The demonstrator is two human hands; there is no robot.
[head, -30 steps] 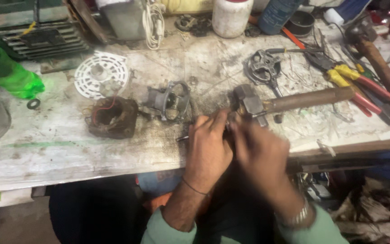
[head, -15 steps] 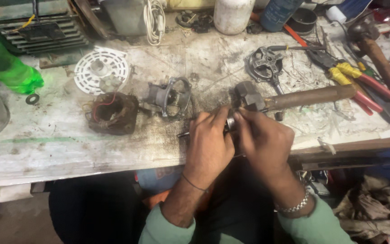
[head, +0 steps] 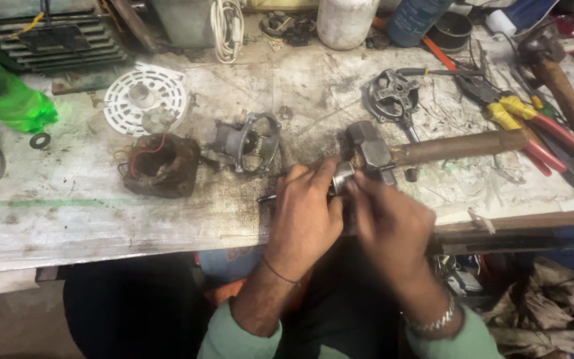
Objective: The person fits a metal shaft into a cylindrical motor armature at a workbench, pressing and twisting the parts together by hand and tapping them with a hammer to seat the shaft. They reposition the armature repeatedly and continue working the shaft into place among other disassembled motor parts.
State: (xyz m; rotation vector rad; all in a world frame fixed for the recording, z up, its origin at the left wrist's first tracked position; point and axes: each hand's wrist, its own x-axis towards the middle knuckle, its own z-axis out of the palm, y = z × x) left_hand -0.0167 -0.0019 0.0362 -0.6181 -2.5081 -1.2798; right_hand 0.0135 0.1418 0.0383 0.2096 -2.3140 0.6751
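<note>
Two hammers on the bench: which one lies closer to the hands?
The hammer with its metal head just above the hands, handle pointing right. The other hammer lies at the far right edge, well away.

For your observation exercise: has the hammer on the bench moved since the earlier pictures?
No. The hammer lies in the same place relative to the round metal housing and the pliers; only the head camera has shifted slightly.
</note>
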